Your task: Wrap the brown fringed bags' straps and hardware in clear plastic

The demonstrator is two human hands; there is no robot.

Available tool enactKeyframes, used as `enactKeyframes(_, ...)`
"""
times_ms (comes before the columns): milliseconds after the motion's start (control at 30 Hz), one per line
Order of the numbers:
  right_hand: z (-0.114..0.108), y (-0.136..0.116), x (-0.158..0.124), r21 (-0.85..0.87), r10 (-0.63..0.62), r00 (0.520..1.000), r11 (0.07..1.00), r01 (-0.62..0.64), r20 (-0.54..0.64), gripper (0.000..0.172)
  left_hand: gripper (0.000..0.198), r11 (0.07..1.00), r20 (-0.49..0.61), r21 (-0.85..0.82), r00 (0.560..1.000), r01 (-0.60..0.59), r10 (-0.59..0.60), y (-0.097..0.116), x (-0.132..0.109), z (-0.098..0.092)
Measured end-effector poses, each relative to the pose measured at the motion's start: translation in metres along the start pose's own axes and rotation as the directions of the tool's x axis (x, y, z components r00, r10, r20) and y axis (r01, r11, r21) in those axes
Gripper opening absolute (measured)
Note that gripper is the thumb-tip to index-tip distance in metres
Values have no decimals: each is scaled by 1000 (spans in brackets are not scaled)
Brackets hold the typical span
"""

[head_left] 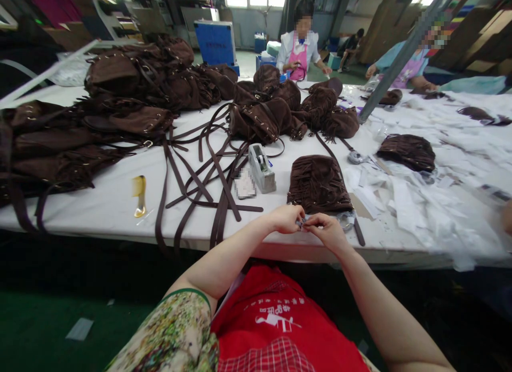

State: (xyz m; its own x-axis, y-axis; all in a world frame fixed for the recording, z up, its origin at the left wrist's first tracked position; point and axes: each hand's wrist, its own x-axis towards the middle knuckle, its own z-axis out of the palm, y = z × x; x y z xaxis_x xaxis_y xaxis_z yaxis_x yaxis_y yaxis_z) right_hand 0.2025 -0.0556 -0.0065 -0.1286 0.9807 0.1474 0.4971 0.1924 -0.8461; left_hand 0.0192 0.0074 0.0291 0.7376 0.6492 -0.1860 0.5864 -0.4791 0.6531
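- Head view, near middle: the left hand point(286, 218) and the right hand point(328, 230) meet at the near edge of the table point(116, 201), fingertips together.
- Both hands pinch a small piece point(302, 222) between them. It is too small and too covered by the fingers to make out what it is.
- Just beyond the hands lies a fringed bag point(318, 182), flat on the table, its near edge close to the knuckles. Whether the piece is joined to it cannot be told.
- Right of the right hand a short strap end point(359, 232) lies beside some clear wrap point(346, 219), which is hard to read.
- Left of the bag stand a tape dispenser point(262, 168) and a blurred card point(245, 184).
- Further left, loose straps point(208, 185) fan over the table and hang off its near edge, their ends lost in the dark below.
- A yellow comb point(139, 193) lies near the left.
- Far left, a pile of bags point(120, 94) runs out of frame.
- To the right, paper scraps point(420, 206) cover the table around a second bag point(408, 152).
- At the far side a person point(302, 49) stands at the table; another person point(404, 70) is partly hidden by a slanting pole point(394, 68).
- At the bottom, a red apron point(280, 318) is cut off by the frame.
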Motion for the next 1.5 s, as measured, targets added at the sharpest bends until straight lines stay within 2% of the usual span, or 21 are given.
enactKeyframes(100,-3,1,1,-19,-13,1000,1000,13,8,12,39,997,31,72,999,-36,34,7,-3,0)
enactKeyframes(233,-8,2,5,72,47,998,996,-44,-41,19,41,982,-18,191,1000,6,-2,13,-5,5)
enactKeyframes(300,-9,0,6,73,65,997,995,-63,-34,21,35,983,-32,184,999,0,6,11,-3,9)
enactKeyframes(367,-11,-3,7,-10,43,999,999,-43,-15,19,32,991,-9,129,999,-39,41,6,0,12)
enactKeyframes(467,-15,-8,6,-256,-118,993,960,114,0,14,29,998,9,2,998,-56,56,-1,5,13)
enactKeyframes(533,-19,-8,4,-408,-260,964,876,259,55,14,26,996,-4,-66,999,-53,53,-2,6,13)
enactKeyframes(600,-24,-6,1,-491,-355,920,780,388,164,19,24,992,-28,-116,999,-44,41,-3,6,13)
enactKeyframes(700,-28,0,-6,-550,-412,860,662,510,301,36,23,971,-65,-238,998,7,-23,-3,3,11)
enactKeyframes(800,-29,3,-13,-586,-429,842,607,536,326,49,30,898,-36,-436,995,64,-88,-5,0,10)
enactKeyframes(867,-29,-1,-14,-583,-433,850,623,522,299,50,36,836,-13,-544,995,77,-100,-8,-1,13)
enactKeyframes(933,-29,-9,-10,-544,-432,871,684,487,236,44,37,819,-46,-572,995,49,-92,-12,0,20)
enactKeyframes(1033,-30,-27,11,-436,-400,915,816,380,49,35,29,882,-154,-469,987,-33,-45,-19,0,37)
enactKeyframes(1100,-24,-40,37,-341,-346,937,887,312,-43,37,28,914,-204,-398,979,-83,0,-23,-2,48)
enactKeyframes(1233,4,-57,104,-199,-245,969,951,237,-16,35,31,939,-252,-309,965,-152,73,-27,-10,65)
enactKeyframes(1333,32,-60,153,-122,-19,1000,992,20,13,27,34,958,-263,-255,963,-128,59,-29,-13,69)
enactKeyframes(1400,48,-58,178,-89,135,990,987,-131,34,21,37,963,-263,-242,963,-119,53,-31,-13,70)
enactKeyframes(1500,65,-55,197,-49,217,975,975,-215,44,22,41,963,-266,-235,962,-131,66,-34,-11,71)
